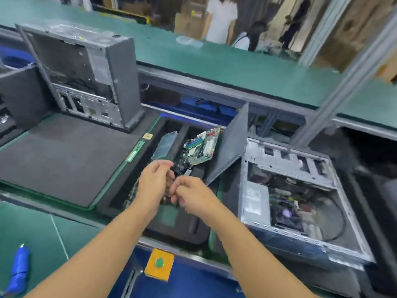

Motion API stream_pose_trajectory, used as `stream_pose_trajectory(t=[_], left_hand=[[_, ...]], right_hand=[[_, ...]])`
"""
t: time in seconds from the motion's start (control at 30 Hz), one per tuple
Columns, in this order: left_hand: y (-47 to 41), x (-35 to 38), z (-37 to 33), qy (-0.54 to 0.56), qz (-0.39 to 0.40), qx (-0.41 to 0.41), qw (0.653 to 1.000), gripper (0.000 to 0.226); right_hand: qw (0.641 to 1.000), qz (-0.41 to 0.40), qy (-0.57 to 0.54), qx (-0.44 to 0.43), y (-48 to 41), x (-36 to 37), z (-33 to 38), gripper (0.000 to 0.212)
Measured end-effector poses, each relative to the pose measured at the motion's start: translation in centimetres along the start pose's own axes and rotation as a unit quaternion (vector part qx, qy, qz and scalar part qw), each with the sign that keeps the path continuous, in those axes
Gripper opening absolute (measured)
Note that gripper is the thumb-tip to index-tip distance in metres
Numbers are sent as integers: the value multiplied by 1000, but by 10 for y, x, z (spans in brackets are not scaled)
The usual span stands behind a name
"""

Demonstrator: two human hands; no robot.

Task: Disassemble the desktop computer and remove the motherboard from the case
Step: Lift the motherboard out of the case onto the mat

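- Green fibreglass, studded with sockets and slots: one motherboard (pixel 202 147) is already out and leans tilted in the black bin (pixel 184 233), just beyond the hands.
- The other task item, an open desktop case (pixel 285 157), lies on its side to the right of the bin. Cables and parts are still inside it, blurred, so its own board is hard to make out.
- Handling, as I judge it: a board like this is light, stiff and thin but fragile. Hold it by bare edges or corners, never by connectors or the socket. The steel case is heavier, with raw sheet-metal edges likely to cut.
- Left hand (pixel 156 181) and right hand (pixel 191 194) hover close together over the bin with fingers curled. Motion blur hides whether they pinch anything small, so I cannot tell.
- A dark side panel (pixel 229 147) leans between the bin and the case.
- The surface (pixel 32 229) is a green mat. A dark foam pad (pixel 64 160) lies on the left with a memory stick (pixel 135 151) at its edge, and a gutted case (pixel 120 78) stands upright behind it. A blue-handled tool (pixel 19 267) lies at the near left.
- Beyond runs a green conveyor belt (pixel 236 61), where people (pixel 221 18) stand among cardboard boxes.
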State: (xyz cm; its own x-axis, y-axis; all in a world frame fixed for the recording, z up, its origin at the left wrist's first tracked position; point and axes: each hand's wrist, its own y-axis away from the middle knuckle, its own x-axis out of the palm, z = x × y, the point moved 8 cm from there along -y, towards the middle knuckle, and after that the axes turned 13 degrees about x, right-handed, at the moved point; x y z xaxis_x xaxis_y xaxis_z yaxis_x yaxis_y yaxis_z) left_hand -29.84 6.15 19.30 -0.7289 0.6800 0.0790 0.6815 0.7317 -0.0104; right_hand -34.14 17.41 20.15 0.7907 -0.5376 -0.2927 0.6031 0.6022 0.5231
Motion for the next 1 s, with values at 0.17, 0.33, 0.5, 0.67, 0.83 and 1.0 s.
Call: stream_pose_trajectory(t=[0.17, 0.33, 0.5, 0.67, 0.83, 1.0], left_hand=[[21, 133, -35, 31, 134, 36, 990, 23], [48, 237, -25, -29, 259, 47, 964, 23], [56, 307, 12, -198, 330, 86, 919, 16], [45, 339, 41, -425, 329, 180, 824, 13], [39, 342, 70, -550, 345, 194, 735, 15], [42, 341, 79, -604, 324, 230, 691, 19]], right_hand=[[995, -100, -29, -9, 53, -115, -21, 36], [986, -164, -23, 32, 89, -214, -77, 26], [973, -201, 43, 107, 99, -296, -153, 23], [943, -124, 261, 168, 70, -325, -215, 22], [905, -58, 395, 144, 31, -315, -246, 86], [862, -67, 497, 71, 5, -302, -246, 102]])
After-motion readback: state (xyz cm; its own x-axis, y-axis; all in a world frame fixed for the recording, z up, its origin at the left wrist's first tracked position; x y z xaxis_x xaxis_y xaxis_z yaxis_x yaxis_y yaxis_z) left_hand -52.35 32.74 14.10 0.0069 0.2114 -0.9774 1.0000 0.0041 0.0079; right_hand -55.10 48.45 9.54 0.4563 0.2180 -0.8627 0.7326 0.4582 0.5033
